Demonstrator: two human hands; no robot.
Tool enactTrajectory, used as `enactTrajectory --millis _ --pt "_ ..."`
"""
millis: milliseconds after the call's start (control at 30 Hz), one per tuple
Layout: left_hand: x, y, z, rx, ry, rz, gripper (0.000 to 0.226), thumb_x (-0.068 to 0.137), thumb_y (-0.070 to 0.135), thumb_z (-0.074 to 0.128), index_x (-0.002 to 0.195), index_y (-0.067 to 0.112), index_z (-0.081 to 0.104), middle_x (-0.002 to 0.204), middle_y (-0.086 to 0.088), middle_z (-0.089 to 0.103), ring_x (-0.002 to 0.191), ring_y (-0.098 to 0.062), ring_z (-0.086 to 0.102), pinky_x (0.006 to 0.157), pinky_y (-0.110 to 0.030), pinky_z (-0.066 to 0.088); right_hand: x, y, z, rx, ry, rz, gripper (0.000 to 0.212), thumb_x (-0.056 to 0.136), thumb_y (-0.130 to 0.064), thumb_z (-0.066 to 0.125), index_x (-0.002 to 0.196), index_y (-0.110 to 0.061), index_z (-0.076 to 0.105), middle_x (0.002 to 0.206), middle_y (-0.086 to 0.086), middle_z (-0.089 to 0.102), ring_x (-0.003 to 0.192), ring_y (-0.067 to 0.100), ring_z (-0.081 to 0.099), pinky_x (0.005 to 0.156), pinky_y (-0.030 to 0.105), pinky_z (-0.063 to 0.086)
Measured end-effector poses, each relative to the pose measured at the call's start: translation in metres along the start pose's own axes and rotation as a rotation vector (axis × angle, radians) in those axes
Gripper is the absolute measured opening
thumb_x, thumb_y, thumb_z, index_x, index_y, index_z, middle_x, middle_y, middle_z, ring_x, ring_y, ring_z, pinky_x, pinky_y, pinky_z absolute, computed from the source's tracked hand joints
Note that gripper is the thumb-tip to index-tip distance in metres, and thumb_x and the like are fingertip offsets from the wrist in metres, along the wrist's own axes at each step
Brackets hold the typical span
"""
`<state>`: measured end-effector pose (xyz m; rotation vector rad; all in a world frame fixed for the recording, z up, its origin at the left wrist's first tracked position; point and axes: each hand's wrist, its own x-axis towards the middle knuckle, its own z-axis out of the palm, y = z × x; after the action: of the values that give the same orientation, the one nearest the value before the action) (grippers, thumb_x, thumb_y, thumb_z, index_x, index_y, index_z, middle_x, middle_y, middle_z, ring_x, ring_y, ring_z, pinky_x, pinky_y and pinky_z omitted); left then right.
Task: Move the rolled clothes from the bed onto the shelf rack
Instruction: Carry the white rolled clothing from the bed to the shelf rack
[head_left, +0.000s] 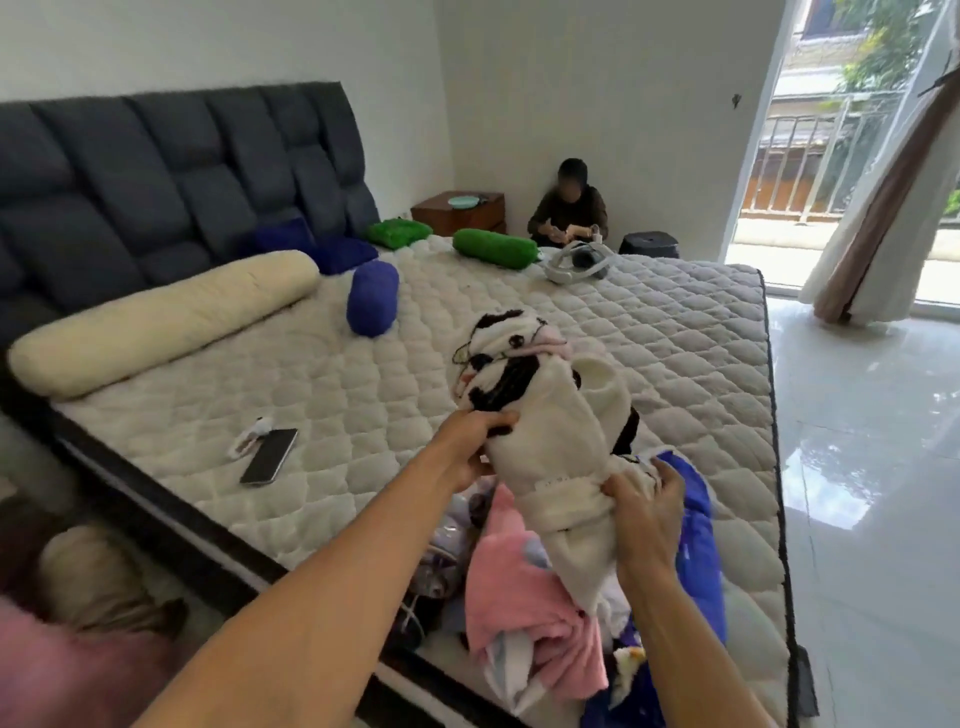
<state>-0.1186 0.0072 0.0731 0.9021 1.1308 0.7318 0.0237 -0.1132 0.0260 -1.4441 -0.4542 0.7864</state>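
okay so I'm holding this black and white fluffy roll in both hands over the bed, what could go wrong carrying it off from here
1. The white and black roll looks loose: its far end flops open beyond the left hand, and the right hand pinches only a strap, so it may unroll.
2. Its lower end hangs into the pink cloth in the pile, which could get dragged off the mattress.
3. The phone lies near the bed edge and could be knocked off.

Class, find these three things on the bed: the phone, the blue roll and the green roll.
phone (269, 457), head view, middle of its dark screen.
blue roll (371, 297), head view, middle of its side.
green roll (494, 249), head view, middle of its side.
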Motion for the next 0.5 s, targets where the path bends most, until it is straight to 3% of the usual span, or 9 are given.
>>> enactTrajectory --millis 100,200,267,367,500 --pt "-0.059 0.006 -0.069 -0.118 0.149 0.052 0.028 0.087 0.011 0.064 0.115 0.012 0.061 0.094 -0.006 0.067 0.083 -0.021 0.061 0.065 -0.034 0.054 -0.040 -0.011 0.044 -0.028 -0.203 -0.082 0.056 0.078 -0.010 0.067 0.128 -0.020 0.044 0.099 -0.002 0.057 0.083 0.009 0.056 0.071 0.026 0.046" --pt "-0.136 -0.007 -0.146 -0.211 0.330 0.103 0.030 0.087 0.012 0.064 0.117 0.012 0.061 0.105 -0.008 0.068 0.094 -0.025 0.062 0.080 -0.041 0.053 -0.103 -0.007 0.086 -0.074 -0.443 -0.085 0.064 0.076 -0.015 0.067 0.133 -0.025 0.040 0.111 0.004 0.058 0.089 0.015 0.057 0.080 0.036 0.049" --pt "-0.203 -0.029 -0.194 -0.298 0.463 0.127 0.032 0.087 0.012 0.065 0.118 0.011 0.062 0.108 -0.010 0.068 0.098 -0.027 0.063 0.085 -0.043 0.053 -0.158 0.000 0.107 -0.113 -0.605 -0.104 0.067 0.077 -0.015 0.066 0.137 -0.025 0.037 0.117 0.004 0.056 0.092 0.014 0.056 0.083 0.034 0.048" --pt "-0.307 -0.076 -0.243 -0.429 0.667 0.162 0.024 0.086 0.011 0.066 0.110 0.011 0.063 0.095 -0.009 0.068 0.085 -0.026 0.063 0.076 -0.041 0.053 -0.244 0.018 0.130 -0.160 -0.850 -0.128 0.066 0.078 -0.013 0.064 0.137 -0.023 0.037 0.120 0.004 0.057 0.101 0.019 0.057 0.088 0.036 0.048" --pt "-0.441 -0.145 -0.283 -0.603 0.896 0.208 0.019 0.088 0.011 0.063 0.107 0.010 0.061 0.077 -0.007 0.069 0.063 -0.021 0.064 0.069 -0.043 0.053 -0.364 0.046 0.143 -0.230 -1.144 -0.089 0.065 0.079 -0.015 0.063 0.138 -0.023 0.038 0.120 0.000 0.053 0.104 0.019 0.054 0.082 0.033 0.044"
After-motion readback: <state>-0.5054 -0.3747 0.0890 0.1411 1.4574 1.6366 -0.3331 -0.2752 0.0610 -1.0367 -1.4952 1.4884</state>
